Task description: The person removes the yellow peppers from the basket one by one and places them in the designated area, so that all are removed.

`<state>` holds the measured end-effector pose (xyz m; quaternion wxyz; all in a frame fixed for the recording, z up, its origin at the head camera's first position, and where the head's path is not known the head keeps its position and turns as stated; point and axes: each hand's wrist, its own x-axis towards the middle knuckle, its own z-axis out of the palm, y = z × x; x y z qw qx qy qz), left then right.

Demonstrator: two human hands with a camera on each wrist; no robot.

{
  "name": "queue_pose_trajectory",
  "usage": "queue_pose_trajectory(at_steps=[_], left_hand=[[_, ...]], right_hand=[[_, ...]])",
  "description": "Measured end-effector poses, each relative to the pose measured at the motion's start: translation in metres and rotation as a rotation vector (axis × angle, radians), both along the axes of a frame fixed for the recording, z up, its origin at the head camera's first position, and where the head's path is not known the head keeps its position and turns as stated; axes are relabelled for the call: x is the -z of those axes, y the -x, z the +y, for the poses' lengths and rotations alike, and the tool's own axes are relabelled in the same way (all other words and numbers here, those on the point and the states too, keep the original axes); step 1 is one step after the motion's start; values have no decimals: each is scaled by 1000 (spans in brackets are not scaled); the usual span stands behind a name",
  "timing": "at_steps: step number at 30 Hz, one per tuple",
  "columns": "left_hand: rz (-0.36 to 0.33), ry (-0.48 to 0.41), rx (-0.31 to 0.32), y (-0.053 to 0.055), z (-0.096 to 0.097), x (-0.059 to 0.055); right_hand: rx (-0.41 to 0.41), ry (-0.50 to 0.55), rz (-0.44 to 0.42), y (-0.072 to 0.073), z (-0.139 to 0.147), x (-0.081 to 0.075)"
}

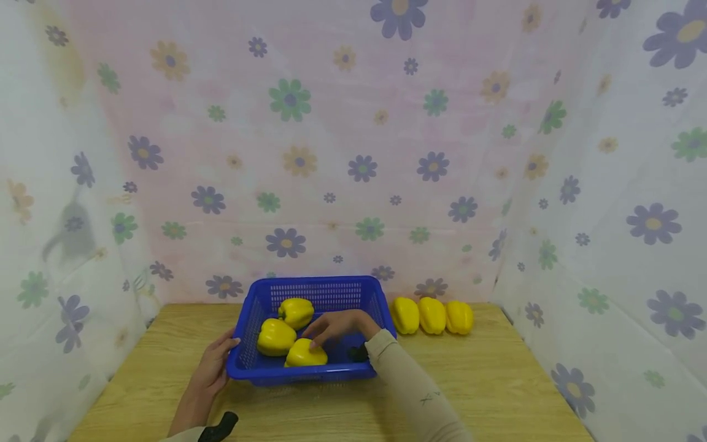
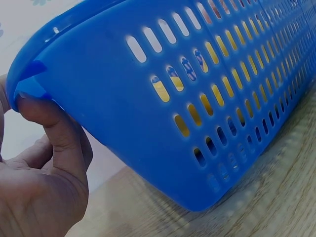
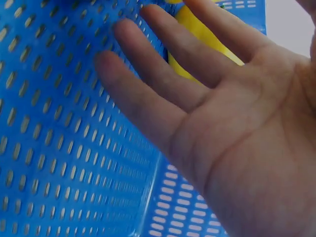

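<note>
A blue plastic basket (image 1: 309,373) with slotted walls stands on the table, holding three yellow bell peppers: one at the back (image 1: 296,313), one at the left (image 1: 275,337) and one near the front wall (image 1: 305,354). My left hand (image 1: 212,363) grips the basket's left rim, its fingers hooked around the edge in the left wrist view. Inside the basket, my right hand (image 1: 338,325) reaches over the front pepper, a fingertip at its top. The right wrist view shows the fingers extended and spread, with a yellow pepper (image 3: 197,34) partly hidden behind them.
Right of the basket, three more yellow bell peppers (image 1: 432,316) lie side by side near the back of the wooden table (image 1: 480,380). Flower-patterned cloth (image 1: 331,135) hangs behind the table and along both sides.
</note>
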<state>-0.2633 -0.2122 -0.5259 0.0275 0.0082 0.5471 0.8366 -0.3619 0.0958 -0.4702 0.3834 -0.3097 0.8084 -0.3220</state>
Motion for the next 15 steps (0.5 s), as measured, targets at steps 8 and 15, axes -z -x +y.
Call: queue_pose_trajectory(at_steps=[8, 15], left_hand=[[-42, 43, -4, 2, 0, -2], [-70, 78, 11, 4, -1, -1]], right_hand=[[-11, -65, -64, 1, -4, 0], [-20, -67, -80, 2, -4, 6]])
